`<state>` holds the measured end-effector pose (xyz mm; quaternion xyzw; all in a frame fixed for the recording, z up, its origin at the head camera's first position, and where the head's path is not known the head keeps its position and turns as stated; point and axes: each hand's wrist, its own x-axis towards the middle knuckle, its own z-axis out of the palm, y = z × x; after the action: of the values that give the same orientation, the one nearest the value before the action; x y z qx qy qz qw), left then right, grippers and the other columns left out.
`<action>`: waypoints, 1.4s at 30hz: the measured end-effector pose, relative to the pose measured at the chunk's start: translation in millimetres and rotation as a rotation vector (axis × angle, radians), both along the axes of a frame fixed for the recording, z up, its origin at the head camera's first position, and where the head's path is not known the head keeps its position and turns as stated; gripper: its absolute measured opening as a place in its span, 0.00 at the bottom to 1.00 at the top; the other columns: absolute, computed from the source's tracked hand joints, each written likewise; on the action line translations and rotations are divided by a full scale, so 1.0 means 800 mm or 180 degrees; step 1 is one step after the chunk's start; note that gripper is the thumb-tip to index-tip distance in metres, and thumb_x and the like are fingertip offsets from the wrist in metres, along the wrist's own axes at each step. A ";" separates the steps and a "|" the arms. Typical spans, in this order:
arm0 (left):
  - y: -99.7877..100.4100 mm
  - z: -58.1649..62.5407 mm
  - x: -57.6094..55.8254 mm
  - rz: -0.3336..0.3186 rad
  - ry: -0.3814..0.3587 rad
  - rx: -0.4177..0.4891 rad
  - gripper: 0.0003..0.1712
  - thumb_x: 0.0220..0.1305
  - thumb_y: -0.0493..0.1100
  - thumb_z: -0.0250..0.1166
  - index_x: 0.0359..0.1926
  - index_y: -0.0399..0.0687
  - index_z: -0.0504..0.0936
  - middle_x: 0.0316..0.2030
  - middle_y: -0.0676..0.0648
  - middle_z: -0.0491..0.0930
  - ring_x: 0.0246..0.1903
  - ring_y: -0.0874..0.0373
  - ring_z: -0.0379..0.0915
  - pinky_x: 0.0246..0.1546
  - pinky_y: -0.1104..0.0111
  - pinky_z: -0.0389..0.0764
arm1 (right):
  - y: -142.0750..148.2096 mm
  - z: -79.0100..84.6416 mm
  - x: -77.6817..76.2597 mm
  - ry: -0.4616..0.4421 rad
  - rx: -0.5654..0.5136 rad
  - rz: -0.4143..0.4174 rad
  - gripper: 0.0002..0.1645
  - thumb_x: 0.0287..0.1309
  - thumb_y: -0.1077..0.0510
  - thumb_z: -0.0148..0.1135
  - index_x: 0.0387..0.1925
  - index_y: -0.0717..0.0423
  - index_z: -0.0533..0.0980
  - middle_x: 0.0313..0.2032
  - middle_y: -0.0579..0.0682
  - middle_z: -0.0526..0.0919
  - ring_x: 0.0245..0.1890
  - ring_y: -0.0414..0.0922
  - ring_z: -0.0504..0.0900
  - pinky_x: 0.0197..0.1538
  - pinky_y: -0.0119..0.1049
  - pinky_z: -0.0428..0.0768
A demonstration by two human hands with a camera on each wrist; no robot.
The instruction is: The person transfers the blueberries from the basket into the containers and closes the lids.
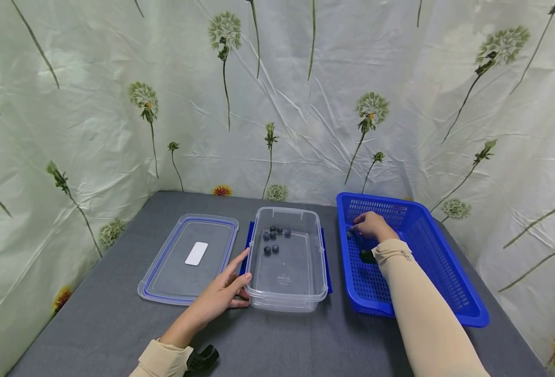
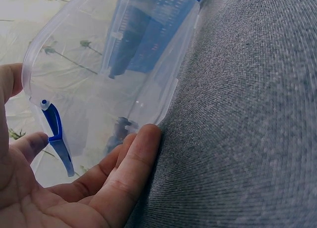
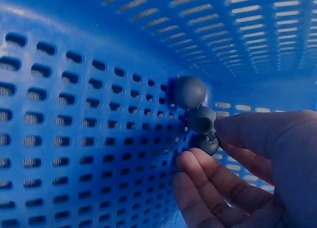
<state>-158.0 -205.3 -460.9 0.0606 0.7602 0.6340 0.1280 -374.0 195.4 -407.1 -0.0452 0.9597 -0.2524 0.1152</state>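
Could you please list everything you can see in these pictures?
Food container: one, clear, table centre
Latches: two visible, blue, container's long sides
Lid: one, clear with blue seal, left of container
Label: one, white, on lid
Blueberries: about seven in container, three visible in basket, dark blue
Basket: one, blue, right of container
Tablecloth: one, grey, underneath
Floral backdrop: white-green, behind
Sleeves: two, beige, forearms
Wrist straps: two, black, wrists
Left hand: one, touching container
Right hand: one, in basket, apparently pinching a blueberry
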 end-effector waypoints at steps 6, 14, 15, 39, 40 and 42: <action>0.000 0.001 0.000 -0.0001 0.0004 -0.0004 0.40 0.85 0.53 0.55 0.87 0.68 0.47 0.48 0.37 0.77 0.44 0.51 0.83 0.50 0.55 0.92 | 0.006 0.005 0.006 0.0002 -0.0087 -0.0027 0.20 0.71 0.62 0.59 0.58 0.73 0.79 0.30 0.49 0.84 0.28 0.37 0.78 0.39 0.30 0.75; 0.001 0.000 0.002 0.0007 0.0018 -0.0003 0.40 0.85 0.52 0.55 0.87 0.67 0.47 0.49 0.37 0.77 0.43 0.52 0.82 0.50 0.55 0.92 | 0.011 0.015 0.008 -0.0109 -0.0336 0.0030 0.22 0.70 0.68 0.53 0.60 0.76 0.77 0.28 0.50 0.83 0.26 0.37 0.77 0.34 0.28 0.76; 0.001 0.000 0.003 0.0013 0.0014 -0.0001 0.40 0.85 0.52 0.55 0.87 0.68 0.47 0.49 0.37 0.77 0.43 0.52 0.82 0.50 0.55 0.92 | 0.012 0.017 0.008 -0.0112 -0.0368 0.0039 0.22 0.70 0.68 0.53 0.60 0.77 0.77 0.28 0.50 0.83 0.26 0.37 0.77 0.33 0.28 0.76; -0.001 -0.001 0.004 -0.0005 0.0025 0.0044 0.41 0.84 0.54 0.57 0.87 0.66 0.47 0.49 0.37 0.77 0.42 0.52 0.81 0.49 0.55 0.92 | 0.016 0.035 0.044 -0.0061 -0.0819 0.0214 0.26 0.71 0.70 0.51 0.67 0.75 0.74 0.43 0.63 0.89 0.38 0.41 0.86 0.38 0.28 0.82; 0.000 -0.001 0.003 -0.0010 0.0026 0.0050 0.41 0.84 0.54 0.57 0.87 0.67 0.47 0.49 0.37 0.77 0.42 0.52 0.81 0.49 0.55 0.92 | 0.016 0.036 0.046 -0.0044 -0.0823 0.0221 0.26 0.71 0.69 0.51 0.68 0.75 0.74 0.45 0.64 0.89 0.40 0.42 0.86 0.39 0.29 0.82; 0.001 -0.002 0.003 -0.0025 0.0029 0.0066 0.41 0.84 0.54 0.56 0.87 0.67 0.47 0.49 0.37 0.77 0.42 0.52 0.81 0.49 0.55 0.92 | 0.016 0.037 0.048 -0.0009 -0.0832 0.0247 0.26 0.72 0.68 0.52 0.68 0.73 0.74 0.47 0.66 0.88 0.41 0.45 0.87 0.40 0.30 0.82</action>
<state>-156.0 -204.8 -462.6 0.0678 0.7539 0.6411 0.1263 -335.4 208.6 -377.1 -0.0966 0.9160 -0.3707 0.1193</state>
